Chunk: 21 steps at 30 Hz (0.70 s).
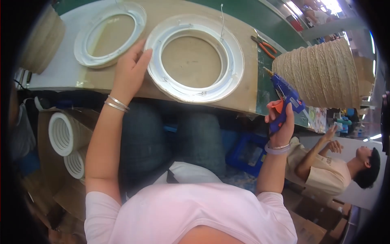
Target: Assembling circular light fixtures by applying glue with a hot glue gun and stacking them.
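Note:
My left hand (131, 67) rests on the left rim of a white plastic ring frame (235, 69) lying flat on the brown workbench (252, 97); its fingers lie against the rim and thin wires stick up from the frame. A second white ring (83, 51) lies to its left, untouched. My right hand (280, 122) holds a blue glue gun (286, 95) with an orange trigger, nozzle pointing up and left, off the bench's right front edge. A woven rope lampshade (321, 73) stands just right of the gun.
Orange-handled pliers (264, 45) lie at the bench's far right. Another woven shade (42, 38) stands at far left. Stacks of white rings (63, 134) sit in a cardboard box lower left. A blue crate (245, 156) is under the bench. A seated person (325, 171) is at right.

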{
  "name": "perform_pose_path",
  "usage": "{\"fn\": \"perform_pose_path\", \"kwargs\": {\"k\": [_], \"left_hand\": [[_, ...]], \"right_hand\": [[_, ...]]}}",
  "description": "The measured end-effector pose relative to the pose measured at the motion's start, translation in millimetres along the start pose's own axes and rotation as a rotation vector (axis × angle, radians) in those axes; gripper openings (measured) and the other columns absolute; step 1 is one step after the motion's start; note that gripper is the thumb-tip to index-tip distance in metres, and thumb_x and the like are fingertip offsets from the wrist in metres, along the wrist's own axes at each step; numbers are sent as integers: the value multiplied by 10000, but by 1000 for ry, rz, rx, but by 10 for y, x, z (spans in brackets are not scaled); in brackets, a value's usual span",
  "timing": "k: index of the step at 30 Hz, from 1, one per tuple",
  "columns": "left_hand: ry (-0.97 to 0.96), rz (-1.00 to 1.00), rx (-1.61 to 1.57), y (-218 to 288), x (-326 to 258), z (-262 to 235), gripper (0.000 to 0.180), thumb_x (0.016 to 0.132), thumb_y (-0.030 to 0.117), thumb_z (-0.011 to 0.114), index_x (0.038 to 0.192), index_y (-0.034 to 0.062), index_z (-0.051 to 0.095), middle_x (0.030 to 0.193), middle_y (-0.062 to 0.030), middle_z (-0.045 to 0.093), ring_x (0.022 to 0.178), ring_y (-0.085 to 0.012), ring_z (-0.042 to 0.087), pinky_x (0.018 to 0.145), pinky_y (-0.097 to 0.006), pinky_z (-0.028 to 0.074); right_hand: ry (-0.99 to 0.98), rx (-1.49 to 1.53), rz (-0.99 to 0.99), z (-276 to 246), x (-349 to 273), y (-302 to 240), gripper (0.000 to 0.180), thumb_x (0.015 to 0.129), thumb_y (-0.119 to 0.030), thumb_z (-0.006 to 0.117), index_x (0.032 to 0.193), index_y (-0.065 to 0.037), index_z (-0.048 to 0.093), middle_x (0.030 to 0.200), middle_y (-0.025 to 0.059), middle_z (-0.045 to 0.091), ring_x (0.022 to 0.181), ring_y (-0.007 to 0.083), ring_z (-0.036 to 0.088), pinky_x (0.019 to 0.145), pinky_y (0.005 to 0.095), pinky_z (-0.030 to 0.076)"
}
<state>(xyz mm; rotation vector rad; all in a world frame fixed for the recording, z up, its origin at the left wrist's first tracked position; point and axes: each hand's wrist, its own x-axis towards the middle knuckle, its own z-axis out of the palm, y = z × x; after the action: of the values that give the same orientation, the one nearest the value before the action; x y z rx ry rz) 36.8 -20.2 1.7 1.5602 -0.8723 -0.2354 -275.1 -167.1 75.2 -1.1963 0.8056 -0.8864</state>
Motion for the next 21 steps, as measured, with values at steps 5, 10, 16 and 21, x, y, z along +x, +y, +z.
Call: {"fn": "perform_pose_path", "kwargs": {"k": [5,10,16,21], "left_hand": [[-126,35,177,187,109,-91,315,791,172,426,1039,-9,498,804,-168,581,713,-233,560,644,-295,414],[-77,135,257,274,132,-67,284,785,165,400,983,0,519,741,-188,565,679,-287,548,628,-304,412],[-2,-30,259,365,184,-281,304,785,129,390,1005,-52,500,783,-166,584,698,-207,555,649,-283,417],[169,-54,207,382,225,-768,291,792,134,384,957,-65,518,785,-120,581,715,-156,535,669,-270,411]], "right_hand": [[16,125,25,-142,327,469,310,848,-300,403,979,-25,460,773,99,548,523,71,405,435,196,373],[33,124,60,-151,424,551,311,830,-301,449,981,-29,471,738,81,561,507,64,413,410,183,365],[91,23,97,-222,422,566,317,822,-303,469,960,-18,492,730,58,558,503,52,399,414,175,353],[41,2,43,-266,418,570,318,820,-300,474,975,-22,486,733,55,552,507,53,403,413,175,355]]}}
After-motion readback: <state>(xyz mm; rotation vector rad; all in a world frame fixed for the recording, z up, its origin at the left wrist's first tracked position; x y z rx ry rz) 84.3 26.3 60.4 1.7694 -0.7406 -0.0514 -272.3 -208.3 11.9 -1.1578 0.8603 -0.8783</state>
